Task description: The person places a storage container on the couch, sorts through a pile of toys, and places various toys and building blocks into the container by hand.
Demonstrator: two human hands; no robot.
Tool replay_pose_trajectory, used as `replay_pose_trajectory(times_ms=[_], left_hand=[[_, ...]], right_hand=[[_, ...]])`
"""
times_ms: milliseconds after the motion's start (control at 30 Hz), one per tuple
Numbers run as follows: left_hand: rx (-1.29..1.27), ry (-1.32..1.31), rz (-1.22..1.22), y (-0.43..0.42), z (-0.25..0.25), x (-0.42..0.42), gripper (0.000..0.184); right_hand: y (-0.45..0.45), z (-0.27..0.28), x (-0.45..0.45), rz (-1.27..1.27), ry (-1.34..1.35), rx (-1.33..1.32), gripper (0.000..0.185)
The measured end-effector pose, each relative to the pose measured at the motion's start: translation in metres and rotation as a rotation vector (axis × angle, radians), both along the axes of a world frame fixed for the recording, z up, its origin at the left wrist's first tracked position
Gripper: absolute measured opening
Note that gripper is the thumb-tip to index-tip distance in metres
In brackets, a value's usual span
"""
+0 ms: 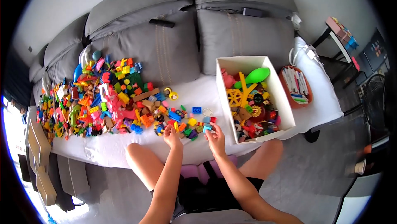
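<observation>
My left hand (171,137) is closed at the near edge of a large heap of mixed toys (103,100). A yellow toy piece (176,126) shows at its fingertips, but whether the fingers hold it I cannot tell. My right hand (216,139) pinches a light blue toy brick (207,128) over the white cover. Just beyond those fingers is a red brick (213,119). Between my hands lie several small blocks, among them a yellow one (192,122). Farther back sits a blue brick with round studs (197,110).
A white box (288,120) of toys stands on the right, with a green spoon-shaped piece (257,76) on top. Beside it is an orange basket (307,103) of markers. Grey cushions (244,34) line the sofa back; a remote (161,23) rests on one.
</observation>
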State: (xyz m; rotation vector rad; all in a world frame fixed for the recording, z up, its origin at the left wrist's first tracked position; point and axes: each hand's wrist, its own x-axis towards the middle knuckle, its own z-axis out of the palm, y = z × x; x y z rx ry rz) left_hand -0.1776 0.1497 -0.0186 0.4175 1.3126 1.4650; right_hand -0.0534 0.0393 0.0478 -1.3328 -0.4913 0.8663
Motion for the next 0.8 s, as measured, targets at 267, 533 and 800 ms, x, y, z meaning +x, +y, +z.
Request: replay_pose_trajectory(times_ms=[267,533,800], left_hand=[[0.391,1.509,-0.64,-0.027,0.016,-0.004,0.05],[0.319,1.187,-0.675,0.005,0.012,-0.02,0.022],[0.115,0.12,-0.201,0.012,0.044,0.055,0.015]], right_hand=[[-0.008,0.004,0.023,-0.045,0.029,0.023,0.039],[-0.008,-0.015,-0.005,0.001,0.0,-0.055,0.036],[-0.017,0.063,0.027,-0.196,-0.287,0.165,0.037]])
